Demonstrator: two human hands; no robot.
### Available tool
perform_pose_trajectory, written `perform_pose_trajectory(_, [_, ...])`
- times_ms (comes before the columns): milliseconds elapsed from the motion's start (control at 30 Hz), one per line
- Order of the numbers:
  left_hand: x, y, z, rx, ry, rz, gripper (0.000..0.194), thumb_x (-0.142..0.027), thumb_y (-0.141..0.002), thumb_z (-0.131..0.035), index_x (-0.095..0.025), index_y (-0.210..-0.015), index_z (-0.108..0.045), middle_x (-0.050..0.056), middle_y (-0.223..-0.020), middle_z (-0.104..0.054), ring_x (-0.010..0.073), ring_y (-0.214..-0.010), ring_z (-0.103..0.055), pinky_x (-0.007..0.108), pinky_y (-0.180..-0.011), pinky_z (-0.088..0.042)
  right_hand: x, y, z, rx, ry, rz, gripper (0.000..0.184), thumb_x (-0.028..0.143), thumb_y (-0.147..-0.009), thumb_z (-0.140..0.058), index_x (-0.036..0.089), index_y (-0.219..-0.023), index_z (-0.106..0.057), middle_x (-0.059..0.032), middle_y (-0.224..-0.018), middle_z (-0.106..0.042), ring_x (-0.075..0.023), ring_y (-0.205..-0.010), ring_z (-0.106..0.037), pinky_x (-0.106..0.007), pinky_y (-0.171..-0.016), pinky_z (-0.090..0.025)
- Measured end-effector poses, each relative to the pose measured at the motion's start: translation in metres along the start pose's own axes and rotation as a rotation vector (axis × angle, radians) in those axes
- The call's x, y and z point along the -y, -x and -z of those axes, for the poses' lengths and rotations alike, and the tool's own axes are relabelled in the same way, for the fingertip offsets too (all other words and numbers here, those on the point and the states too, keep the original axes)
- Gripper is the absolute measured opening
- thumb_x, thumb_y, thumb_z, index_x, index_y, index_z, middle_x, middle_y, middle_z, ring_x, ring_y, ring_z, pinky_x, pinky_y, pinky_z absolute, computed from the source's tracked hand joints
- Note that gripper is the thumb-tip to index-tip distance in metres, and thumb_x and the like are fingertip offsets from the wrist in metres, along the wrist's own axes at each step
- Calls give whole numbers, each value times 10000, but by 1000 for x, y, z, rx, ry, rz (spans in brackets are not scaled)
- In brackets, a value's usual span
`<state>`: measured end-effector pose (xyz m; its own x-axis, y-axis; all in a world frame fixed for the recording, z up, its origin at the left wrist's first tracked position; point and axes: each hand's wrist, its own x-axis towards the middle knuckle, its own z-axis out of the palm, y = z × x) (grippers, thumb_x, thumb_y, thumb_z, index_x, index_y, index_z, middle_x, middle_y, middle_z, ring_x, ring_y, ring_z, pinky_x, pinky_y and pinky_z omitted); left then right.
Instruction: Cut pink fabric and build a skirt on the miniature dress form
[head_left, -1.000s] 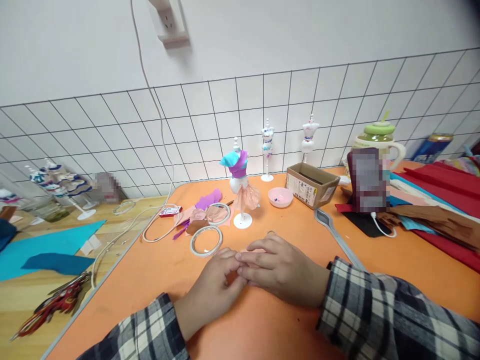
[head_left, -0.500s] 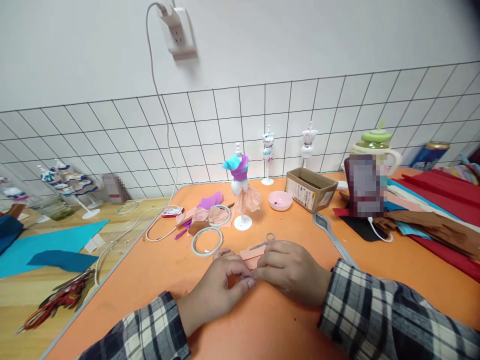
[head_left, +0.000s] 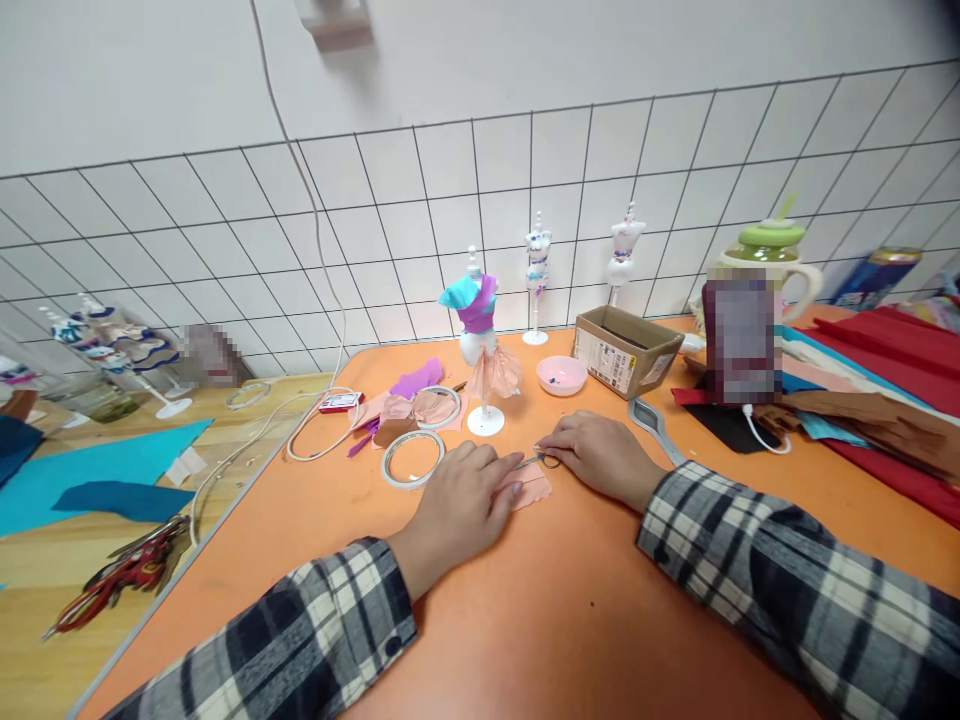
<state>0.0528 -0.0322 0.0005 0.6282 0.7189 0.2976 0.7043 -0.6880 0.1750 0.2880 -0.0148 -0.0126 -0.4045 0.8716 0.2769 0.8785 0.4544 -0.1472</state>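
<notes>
A piece of peach crepe paper (head_left: 535,487) lies on the orange table in front of me. My left hand (head_left: 463,505) has its thumb and fingers closed at the paper's left edge. Small metal scissors (head_left: 551,462) rest across the paper's upper part, blades toward the left hand. The fingertips of my right hand (head_left: 596,452) are closed at the scissors' handle rings, partly covering them. Beyond the hands stands a small white dress form (head_left: 478,350) with a turquoise and purple top and a peach ruffled skirt.
Rolls of narrow tape (head_left: 414,460) and paper scraps (head_left: 416,380) lie left of the dress form. A pink bowl (head_left: 562,377), a cardboard box (head_left: 626,350) and a grey strap-like item (head_left: 654,428) are to the right. A phone (head_left: 741,335) stands farther right, near coloured paper sheets (head_left: 885,370).
My hands have moved apart from their meeting point. The right hand has gone forward to the scissors, and the left has shifted onto the paper's left edge. The view has tilted down.
</notes>
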Motion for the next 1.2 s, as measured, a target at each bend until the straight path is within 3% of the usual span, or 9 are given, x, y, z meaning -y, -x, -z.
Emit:
perform_pose_trajectory(200, [-8,-19,-12,80,-162,-57,383,-346,-987,-396,-215,-1284,-601,84,-870,-634,238,-833,-560,371,-722,-407,1,4,0,2,83,40,263,320,-976,-499,321,-1074,-744,-44,-889,-690,-178,-870,-567,-278,-638,-358])
perform_pose_trajectory(467, [-5,-21,-17,183,-183,-77,419,-395,-1014,-316,-237,-1320,-555,74,-857,-630,222,-780,-598,336,-667,-402,4,4,1,41,115,60,272,326,-987,-477,337,-1065,-737,-30,-873,-699,-183,-855,-587,-283,-604,-318])
perform_pose_trajectory(700, [-2,-27,-11,219,-178,-76,419,-396,-1014,-306,-259,-1279,-600,81,-876,-639,237,-824,-604,333,-664,-399,-1,8,8,81,81,61,292,344,-982,-472,320,-1142,-715,-45,-940,-723,-196,-909,-620,-284,-690,-406])
perform_pose_trajectory(867, [0,-24,-11,203,-182,-105,424,-411,-1009,-332,-266,-1324,-574,79,-896,-627,231,-829,-591,333,-680,-397,-20,16,12,31,-33,-132,329,307,-955,-478,252,-1198,-694,-54,-1069,-738,-210,-955,-655,-314,-780,-458])
perform_pose_trajectory(1000, [0,-21,-14,169,-196,-120,431,-424,-1014,-309,-283,-1304,-594,66,-861,-607,223,-796,-568,337,-672,-391,-17,15,9,9,-54,-75,375,267,-964,-433,253,-1284,-627,-60,-1135,-704,-201,-1011,-637,-306,-806,-453])
perform_pose_trajectory(1200, [-1,-20,-12,144,-190,-125,438,-449,-1015,-297,-318,-1296,-607,58,-849,-589,208,-784,-554,325,-654,-388,-3,10,7,87,-47,-24,343,206,-940,-448,279,-1158,-704,-49,-1058,-685,-191,-968,-626,-285,-770,-425])
